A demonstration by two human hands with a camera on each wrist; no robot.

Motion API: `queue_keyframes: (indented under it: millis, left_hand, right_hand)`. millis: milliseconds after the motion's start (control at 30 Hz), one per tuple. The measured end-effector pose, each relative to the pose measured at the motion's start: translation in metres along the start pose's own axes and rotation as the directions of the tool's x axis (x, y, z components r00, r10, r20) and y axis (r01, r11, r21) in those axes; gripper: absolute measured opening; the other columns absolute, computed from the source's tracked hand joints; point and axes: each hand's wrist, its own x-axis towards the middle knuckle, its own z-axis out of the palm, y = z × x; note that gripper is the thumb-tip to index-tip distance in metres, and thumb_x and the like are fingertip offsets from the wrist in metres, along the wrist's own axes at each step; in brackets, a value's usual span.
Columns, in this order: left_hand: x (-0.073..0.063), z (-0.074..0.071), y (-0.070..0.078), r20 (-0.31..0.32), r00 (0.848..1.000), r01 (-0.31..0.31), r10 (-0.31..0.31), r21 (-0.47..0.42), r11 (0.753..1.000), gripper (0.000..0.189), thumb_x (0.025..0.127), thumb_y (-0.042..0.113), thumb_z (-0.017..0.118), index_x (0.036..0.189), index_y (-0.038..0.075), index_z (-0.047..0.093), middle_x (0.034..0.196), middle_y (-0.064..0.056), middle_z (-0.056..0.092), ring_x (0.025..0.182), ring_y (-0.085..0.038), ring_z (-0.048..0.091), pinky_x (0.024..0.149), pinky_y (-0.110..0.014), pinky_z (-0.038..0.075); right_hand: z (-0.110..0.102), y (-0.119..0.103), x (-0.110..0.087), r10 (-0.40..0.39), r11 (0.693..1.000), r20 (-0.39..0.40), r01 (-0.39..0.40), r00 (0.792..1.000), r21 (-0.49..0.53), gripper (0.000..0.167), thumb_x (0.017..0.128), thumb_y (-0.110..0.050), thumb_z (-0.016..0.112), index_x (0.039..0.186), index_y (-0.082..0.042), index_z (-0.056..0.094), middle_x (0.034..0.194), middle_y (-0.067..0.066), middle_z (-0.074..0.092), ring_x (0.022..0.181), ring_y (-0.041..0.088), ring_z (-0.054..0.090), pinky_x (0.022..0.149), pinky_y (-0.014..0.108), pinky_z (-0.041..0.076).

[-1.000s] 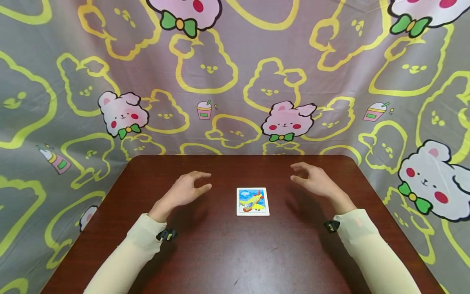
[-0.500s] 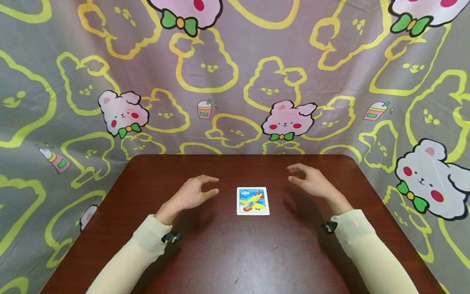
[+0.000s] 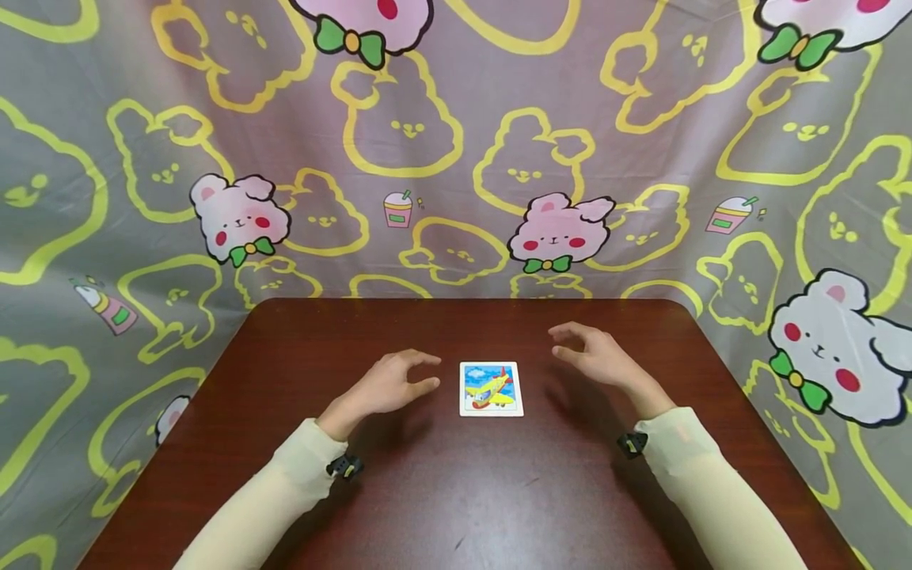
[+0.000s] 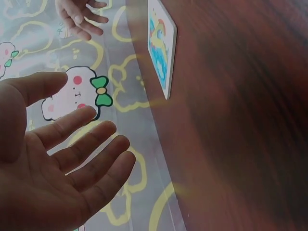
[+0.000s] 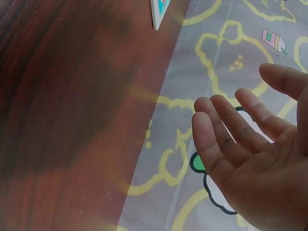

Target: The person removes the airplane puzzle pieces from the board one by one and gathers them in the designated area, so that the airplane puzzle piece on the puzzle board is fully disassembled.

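A small square picture board (image 3: 491, 389) with a white border lies flat on the table, showing a yellow and red airplane on blue sky. To its left, my left hand (image 3: 388, 384) hovers above the table, fingers spread and relaxed, holding nothing. On the other side my right hand (image 3: 602, 356) is held up a little farther away, also with nothing in its grasp. The left wrist view shows the board (image 4: 162, 45) edge-on beyond the left hand (image 4: 62, 159). Only a corner of the board (image 5: 160, 12) enters the right wrist view, apart from the right hand (image 5: 255, 149).
The dark red-brown table (image 3: 484, 491) has rounded far corners. Behind and beside it hangs a grey curtain (image 3: 456, 103) printed with rabbits and drinks. Both wrists carry a black strap device (image 3: 345, 467) over pale sleeves.
My left hand has moved rightward and slightly nearer, closer to the picture board. My right hand has drifted a little to the left. The board has stayed in place.
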Motion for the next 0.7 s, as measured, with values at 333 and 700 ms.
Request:
queue_keyframes:
  millis: [333, 700]
  left_hand:
    - [0.004, 0.014, 0.009, 0.022, 1.0, -0.013, 0.012, 0.026, 1.0, 0.039, 0.091, 0.029, 0.072, 0.127, 0.013, 0.068, 0.129, -0.008, 0.068, 0.123, -0.027, 0.062, 0.105, -0.048, 0.048]
    - [0.008, 0.029, 0.014, 0.033, 0.998, -0.06, 0.058, 0.041, 0.997, 0.037, 0.092, 0.027, 0.071, 0.125, 0.011, 0.069, 0.124, -0.007, 0.07, 0.118, -0.026, 0.064, 0.1, -0.048, 0.051]
  right_hand:
    - [0.013, -0.002, 0.005, -0.008, 1.0, 0.022, 0.007, 1.0, 0.015, 0.036, 0.097, -0.027, 0.064, 0.13, -0.015, 0.062, 0.127, 0.012, 0.068, 0.117, 0.029, 0.063, 0.094, 0.052, 0.051]
    - [0.026, -0.004, 0.011, -0.053, 0.998, 0.014, 0.053, 0.998, 0.023, 0.033, 0.096, -0.021, 0.065, 0.127, -0.01, 0.065, 0.121, 0.011, 0.071, 0.115, 0.028, 0.065, 0.096, 0.051, 0.05]
